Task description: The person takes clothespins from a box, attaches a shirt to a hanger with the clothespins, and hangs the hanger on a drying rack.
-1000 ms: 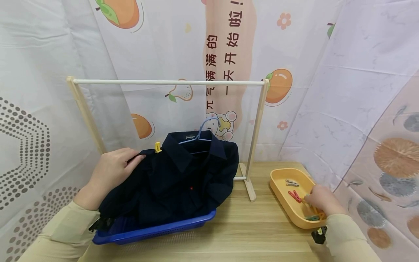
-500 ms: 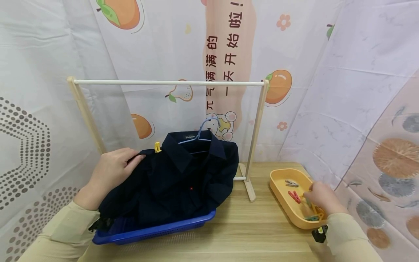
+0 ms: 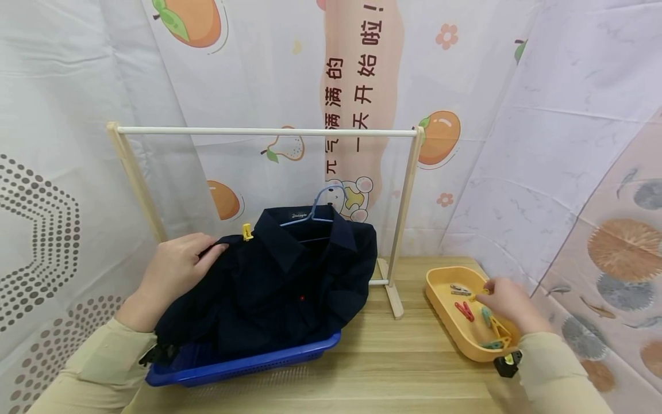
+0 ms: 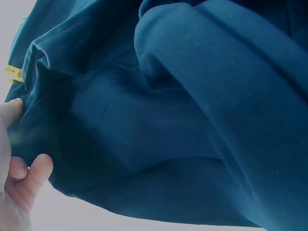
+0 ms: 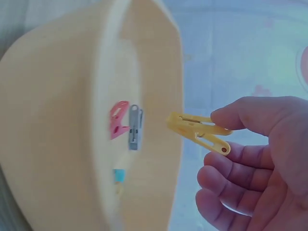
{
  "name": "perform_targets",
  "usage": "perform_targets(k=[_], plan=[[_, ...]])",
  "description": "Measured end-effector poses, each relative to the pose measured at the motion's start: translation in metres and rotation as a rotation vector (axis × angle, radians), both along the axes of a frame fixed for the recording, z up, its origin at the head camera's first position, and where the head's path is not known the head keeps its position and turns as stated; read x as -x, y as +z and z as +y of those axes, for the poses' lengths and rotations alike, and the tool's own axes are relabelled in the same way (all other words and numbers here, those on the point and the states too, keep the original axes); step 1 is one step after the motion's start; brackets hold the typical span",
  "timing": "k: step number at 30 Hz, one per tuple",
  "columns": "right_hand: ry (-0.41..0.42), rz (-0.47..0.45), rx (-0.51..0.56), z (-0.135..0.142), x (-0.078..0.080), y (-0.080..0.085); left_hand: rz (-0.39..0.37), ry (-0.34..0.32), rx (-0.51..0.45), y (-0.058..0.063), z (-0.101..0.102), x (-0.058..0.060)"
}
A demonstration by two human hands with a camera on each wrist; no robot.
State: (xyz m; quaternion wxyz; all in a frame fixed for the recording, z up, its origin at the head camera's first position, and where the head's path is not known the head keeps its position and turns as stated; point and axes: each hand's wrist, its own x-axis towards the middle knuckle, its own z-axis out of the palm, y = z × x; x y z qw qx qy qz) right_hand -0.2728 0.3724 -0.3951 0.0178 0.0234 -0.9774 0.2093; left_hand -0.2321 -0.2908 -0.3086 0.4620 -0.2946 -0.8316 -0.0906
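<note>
My left hand (image 3: 178,273) pinches the shoulder edge of a dark navy shirt (image 3: 279,287). The shirt hangs on a blue hanger (image 3: 314,210), and its lower part bunches in a blue basket (image 3: 248,364). Close to my left fingertips, a yellow clothespin (image 3: 247,232) is clipped on the shoulder. Over the orange tray (image 3: 450,328), my right hand (image 3: 509,302) holds another yellow clothespin (image 5: 199,132) between thumb and fingers, as the right wrist view shows. Inside the tray lie a red clothespin (image 3: 464,311), a grey clothespin (image 3: 460,290) and a few green and yellow ones.
A drying rack with a white top bar (image 3: 264,131) and wooden posts stands behind the shirt. Its right foot (image 3: 395,302) rests on the wooden table (image 3: 383,362) between basket and tray. Printed curtains (image 3: 517,172) enclose the back and sides.
My right hand has risen slightly from the tray's contents, bringing up a yellow clothespin and uncovering green and yellow clothespins below. My left hand keeps its hold on the shirt, nearly still.
</note>
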Motion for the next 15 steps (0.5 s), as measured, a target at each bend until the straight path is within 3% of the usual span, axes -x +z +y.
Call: perform_targets(k=[15], plan=[[0.048,0.201,0.029,-0.011,0.0,0.021,0.03,-0.003,-0.02,0.002,-0.004,-0.001]])
